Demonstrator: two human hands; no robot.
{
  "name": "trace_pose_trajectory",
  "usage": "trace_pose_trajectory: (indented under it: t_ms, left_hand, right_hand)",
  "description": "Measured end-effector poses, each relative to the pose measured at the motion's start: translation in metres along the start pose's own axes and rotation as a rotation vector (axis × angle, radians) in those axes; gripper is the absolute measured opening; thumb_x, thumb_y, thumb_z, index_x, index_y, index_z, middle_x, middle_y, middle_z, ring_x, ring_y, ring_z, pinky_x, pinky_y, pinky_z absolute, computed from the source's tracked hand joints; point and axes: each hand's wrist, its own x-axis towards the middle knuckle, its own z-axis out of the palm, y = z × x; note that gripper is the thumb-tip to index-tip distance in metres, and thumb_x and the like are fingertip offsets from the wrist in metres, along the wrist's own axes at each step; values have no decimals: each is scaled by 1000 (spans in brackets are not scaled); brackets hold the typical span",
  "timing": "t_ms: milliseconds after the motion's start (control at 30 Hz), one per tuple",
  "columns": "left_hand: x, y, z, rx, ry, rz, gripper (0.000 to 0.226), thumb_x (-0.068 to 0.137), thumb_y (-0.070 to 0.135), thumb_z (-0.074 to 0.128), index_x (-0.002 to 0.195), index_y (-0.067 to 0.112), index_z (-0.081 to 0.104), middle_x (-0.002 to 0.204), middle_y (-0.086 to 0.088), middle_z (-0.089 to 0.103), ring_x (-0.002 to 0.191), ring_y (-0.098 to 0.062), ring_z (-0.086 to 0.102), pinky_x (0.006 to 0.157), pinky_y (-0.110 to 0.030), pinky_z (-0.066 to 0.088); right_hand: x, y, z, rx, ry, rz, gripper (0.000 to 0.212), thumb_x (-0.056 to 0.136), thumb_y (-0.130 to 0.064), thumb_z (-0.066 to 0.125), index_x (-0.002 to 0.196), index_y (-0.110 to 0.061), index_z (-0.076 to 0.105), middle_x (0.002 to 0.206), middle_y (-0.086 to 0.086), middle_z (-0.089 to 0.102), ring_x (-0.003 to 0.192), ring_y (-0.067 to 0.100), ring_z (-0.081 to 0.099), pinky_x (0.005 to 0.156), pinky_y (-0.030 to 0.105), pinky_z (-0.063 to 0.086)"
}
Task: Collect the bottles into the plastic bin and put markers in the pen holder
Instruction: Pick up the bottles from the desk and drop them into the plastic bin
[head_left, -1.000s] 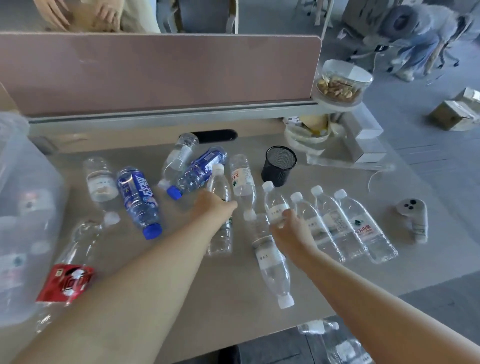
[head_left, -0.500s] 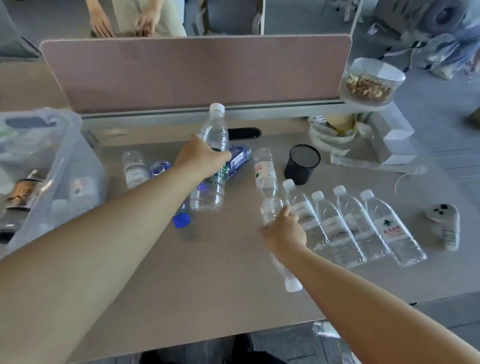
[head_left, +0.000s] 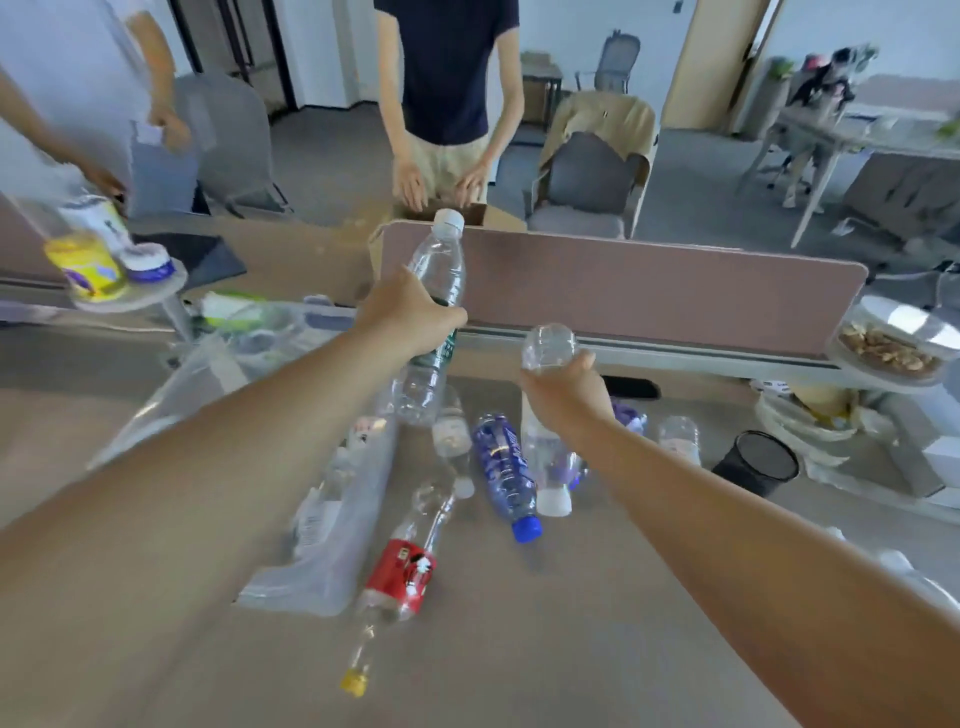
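My left hand (head_left: 402, 312) grips a clear bottle with a white cap (head_left: 434, 291), held upright above the right edge of the clear plastic bin (head_left: 332, 530). My right hand (head_left: 569, 395) holds a second clear bottle (head_left: 545, 457) upside down, its white cap pointing at the table. On the table lie a blue bottle with a blue cap (head_left: 501, 473), a red-labelled bottle with a yellow cap (head_left: 400, 566) and other clear bottles (head_left: 678, 439). The black mesh pen holder (head_left: 756, 462) stands to the right. No markers are visible.
A pink desk divider (head_left: 649, 286) runs along the back of the table. Two people stand behind it, one over a cardboard box (head_left: 488, 213). A bowl of nuts (head_left: 891, 348) sits on a shelf at right; cans (head_left: 85, 254) sit on a shelf at left.
Both hands have risen and moved left toward the bin. My right hand has lifted its bottle off the table and now holds it upside down. The view has tilted upward.
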Motion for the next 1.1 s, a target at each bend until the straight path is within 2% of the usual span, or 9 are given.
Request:
trace_pose_trajectory:
  t_ms: [200, 367, 500, 633, 733, 833, 900, 1000, 1100]
  left_hand:
    - [15, -123, -74, 68, 48, -165, 72, 79, 40, 71, 135, 3, 44, 125, -14, 58, 110, -33, 57, 72, -31, 39]
    - [4, -209, -85, 11, -26, -303, 85, 77, 39, 69, 147, 10, 30, 124, -11, 58, 107, -26, 56, 77, -31, 42]
    - [-16, -267, -71, -136, 37, -236, 77, 68, 51, 70, 134, 22, 41, 107, 2, 61, 95, -19, 63, 73, -29, 50]
    - [-18, -294, -48, -183, 6, -228, 78, 70, 49, 75, 135, 23, 39, 114, 1, 58, 104, -21, 58, 91, -38, 49]
    - [-10, -295, -44, -197, 2, -237, 84, 66, 61, 65, 136, 25, 37, 116, 0, 60, 105, -22, 59, 90, -45, 51]
    - [-9, -299, -39, -69, -50, -265, 84, 72, 57, 64, 142, 21, 32, 116, -4, 61, 105, -25, 60, 88, -41, 51]
    - [-9, -299, -35, 12, -103, -287, 87, 79, 54, 65, 147, 18, 25, 128, -7, 56, 115, -28, 56, 92, -39, 47]
    - [-7, -299, -34, -82, -138, -311, 93, 83, 58, 61, 152, 16, 17, 148, -9, 42, 133, -30, 43, 104, -40, 37]
    - [-7, -301, -35, -94, -147, -311, 90, 85, 60, 57, 152, 17, 17, 149, -9, 40, 133, -29, 42, 106, -41, 38]
  right_hand:
    - [-45, -112, 74, 220, 91, -339, 56, 78, -33, 55, 124, -14, 31, 107, 10, 57, 87, 30, 62, 70, 42, 57]
    - [-66, -163, 136, 470, -39, -221, 48, 80, -36, 57, 114, -11, 35, 96, 6, 64, 80, 20, 60, 55, 28, 42]
    - [-72, -141, 192, 416, -96, -148, 62, 81, -29, 60, 131, 1, 38, 67, -1, 55, 59, 13, 52, 55, 27, 44]
    - [-73, -99, 238, 244, -119, -79, 71, 78, -32, 62, 137, -11, 30, 93, -3, 65, 74, 12, 60, 54, 29, 50]
    - [-66, -96, 248, 135, -165, -148, 79, 77, -37, 63, 144, -20, 24, 117, -2, 55, 81, 15, 53, 50, 25, 44]
    - [-61, -98, 247, 152, -108, -120, 78, 76, -41, 65, 141, -17, 29, 124, 4, 51, 92, 22, 55, 64, 34, 51]
    - [-62, -97, 247, 172, -73, -110, 77, 78, -42, 64, 142, -16, 29, 124, 6, 51, 95, 22, 55, 69, 34, 45]
    - [-63, -96, 245, 132, -66, -145, 77, 82, -41, 63, 145, -16, 24, 128, 6, 47, 94, 18, 46, 73, 32, 38]
    - [-62, -96, 246, 104, -82, -134, 82, 84, -42, 62, 149, -18, 17, 137, 10, 42, 105, 24, 50, 74, 32, 38]
